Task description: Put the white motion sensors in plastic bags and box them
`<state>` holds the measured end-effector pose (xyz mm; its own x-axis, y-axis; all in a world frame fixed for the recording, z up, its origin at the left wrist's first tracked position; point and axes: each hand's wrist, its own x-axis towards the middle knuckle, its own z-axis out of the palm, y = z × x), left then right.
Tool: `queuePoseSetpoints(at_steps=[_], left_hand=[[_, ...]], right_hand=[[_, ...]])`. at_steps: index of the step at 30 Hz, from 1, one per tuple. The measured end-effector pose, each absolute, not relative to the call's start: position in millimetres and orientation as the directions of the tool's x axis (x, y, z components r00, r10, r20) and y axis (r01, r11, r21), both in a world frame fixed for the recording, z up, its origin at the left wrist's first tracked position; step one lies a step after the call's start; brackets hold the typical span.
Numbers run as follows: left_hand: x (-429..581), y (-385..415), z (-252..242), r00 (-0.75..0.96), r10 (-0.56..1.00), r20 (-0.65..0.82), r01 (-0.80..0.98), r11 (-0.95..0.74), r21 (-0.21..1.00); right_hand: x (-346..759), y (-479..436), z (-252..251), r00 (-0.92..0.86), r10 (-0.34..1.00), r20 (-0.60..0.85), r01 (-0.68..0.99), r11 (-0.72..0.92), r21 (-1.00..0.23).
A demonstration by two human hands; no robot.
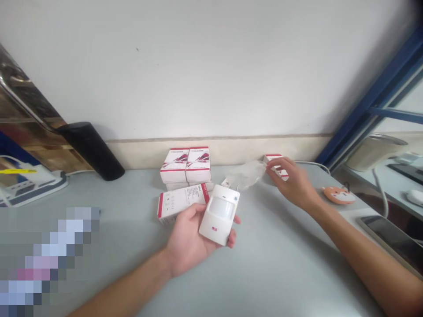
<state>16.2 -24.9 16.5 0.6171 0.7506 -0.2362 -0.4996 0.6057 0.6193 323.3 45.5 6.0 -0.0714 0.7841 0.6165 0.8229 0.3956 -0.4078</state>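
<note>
Motion sensor [218, 215] sat cradled in our left hand [188, 240], fingers curled up around it — our right hand [292, 185] had its fingers on a small red-and-white box [276, 166], though we could not tell if they gripped it. Clear plastic bag [246, 175] lay just beside, with one loose box [181, 202] near the stacked boxes [175, 165] — all unopened, as far as we could see.

Bright, even indoor light, pale slightly washed-out wall [205, 66], soft shadow on the table [284, 281] beneath the right hand [294, 185], wide-angle bending toward the frame edges, coarse pixelated block [49, 259] at lower left, darker upper right corner
</note>
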Motion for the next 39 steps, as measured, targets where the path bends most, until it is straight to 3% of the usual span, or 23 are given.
queuePoseSetpoints(at_steps=[12, 22, 29, 39], left_hand=[[19, -27, 12, 0.669, 0.711, -0.214, -0.475, 0.632, 0.613], [16, -26, 15, 0.684, 0.707, -0.177, -0.459, 0.607, 0.648], [18, -30, 8, 0.815, 0.546, -0.194, -0.295, 0.679, 0.673], [18, -30, 8, 0.771, 0.582, -0.261, -0.309, 0.699, 0.645]], right_hand=[[312, 40, 14, -0.110, 0.639, 0.761, 0.665, 0.617, -0.422], [303, 30, 23, -0.034, 0.577, 0.816, 0.676, 0.615, -0.407], [299, 25, 26, 0.004, 0.528, 0.849, 0.692, 0.612, -0.383], [292, 21, 27, 0.037, 0.574, 0.818, 0.653, 0.605, -0.455]])
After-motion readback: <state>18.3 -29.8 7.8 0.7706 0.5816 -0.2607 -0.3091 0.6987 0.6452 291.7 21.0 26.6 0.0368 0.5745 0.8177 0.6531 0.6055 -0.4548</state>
